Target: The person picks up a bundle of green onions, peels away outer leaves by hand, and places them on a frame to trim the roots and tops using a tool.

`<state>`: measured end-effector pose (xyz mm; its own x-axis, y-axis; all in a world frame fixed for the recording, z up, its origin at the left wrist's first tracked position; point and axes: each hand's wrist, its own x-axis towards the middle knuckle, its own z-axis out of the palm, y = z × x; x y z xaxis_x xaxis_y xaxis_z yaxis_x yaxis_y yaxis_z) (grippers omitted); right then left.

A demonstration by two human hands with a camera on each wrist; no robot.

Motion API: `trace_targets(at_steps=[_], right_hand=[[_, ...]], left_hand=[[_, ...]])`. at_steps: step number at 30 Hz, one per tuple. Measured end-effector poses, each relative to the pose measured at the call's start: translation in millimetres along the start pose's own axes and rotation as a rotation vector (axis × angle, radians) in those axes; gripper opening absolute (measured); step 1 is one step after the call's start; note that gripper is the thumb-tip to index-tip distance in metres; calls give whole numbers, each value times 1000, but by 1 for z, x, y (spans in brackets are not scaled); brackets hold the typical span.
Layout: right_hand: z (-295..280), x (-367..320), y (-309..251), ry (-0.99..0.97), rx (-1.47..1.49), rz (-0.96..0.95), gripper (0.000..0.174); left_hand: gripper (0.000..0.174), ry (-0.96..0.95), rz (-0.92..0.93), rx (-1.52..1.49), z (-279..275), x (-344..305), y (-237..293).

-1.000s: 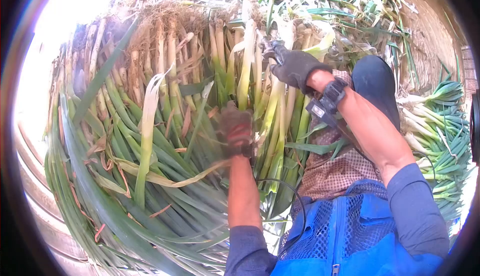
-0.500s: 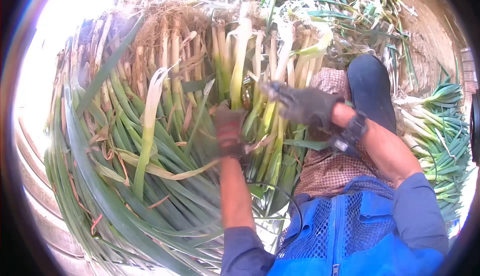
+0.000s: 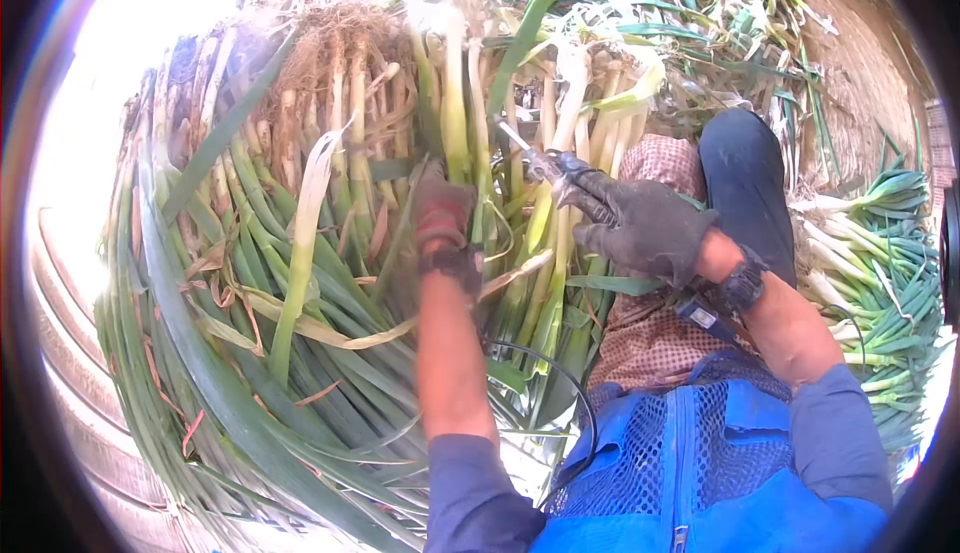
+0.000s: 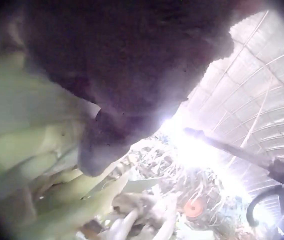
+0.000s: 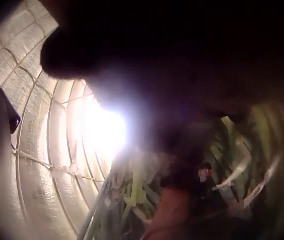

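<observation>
Gloved in dark fabric with a red patch, the left hand (image 3: pixel 443 208) grips leek stalks (image 3: pixel 455 103) just below their pale part; their root ends are blurred. In the left wrist view its dark glove (image 4: pixel 127 65) covers green stalks (image 4: pixel 27 145). To the right, the gloved right hand (image 3: pixel 650 228) holds a slim metallic nozzle tool (image 3: pixel 570 185), whose thin pale tip points up-left toward the stalks. The tool (image 4: pixel 232 150) also shows in the left wrist view. The right glove (image 5: pixel 182 65) is mostly a dark shape in the right wrist view.
A thick heap of leeks (image 3: pixel 240 253) with soiled roots fills the left. Loose leaf scraps (image 3: pixel 660 13) lie behind. Cleaner leeks (image 3: pixel 880 273) are stacked at the right, beyond the person's knee (image 3: pixel 745 173). A cable (image 3: pixel 590 423) loops across the blue vest.
The left hand has shifted left and slightly up, with the held stalks moving left. The right hand and its tool have dropped down and right, away from the root ends.
</observation>
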<state>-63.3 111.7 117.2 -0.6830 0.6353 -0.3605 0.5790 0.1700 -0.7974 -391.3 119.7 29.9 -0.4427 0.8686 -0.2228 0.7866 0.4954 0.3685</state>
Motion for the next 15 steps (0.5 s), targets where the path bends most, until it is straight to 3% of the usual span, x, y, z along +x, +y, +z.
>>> trace_targets(at_steps=[3,5,10,13,15], right_hand=[[44,9,26,7,31,-155,81],[47,25,17,-136,-66,-60,83],[58,84,21,-14,-189,-76,74],[23,98,-6,160,-42,-45,73],[-1,123,-12,143,-38,89,74]], left_hand=[[41,15,-59,-54,25,-19,-25],[40,34,-150,-103,11,-35,-3],[49,80,-77,-76,-4,-45,2],[50,25,-112,-153,-8,-42,-2],[50,-15,-136,-133,-8,-36,-12]])
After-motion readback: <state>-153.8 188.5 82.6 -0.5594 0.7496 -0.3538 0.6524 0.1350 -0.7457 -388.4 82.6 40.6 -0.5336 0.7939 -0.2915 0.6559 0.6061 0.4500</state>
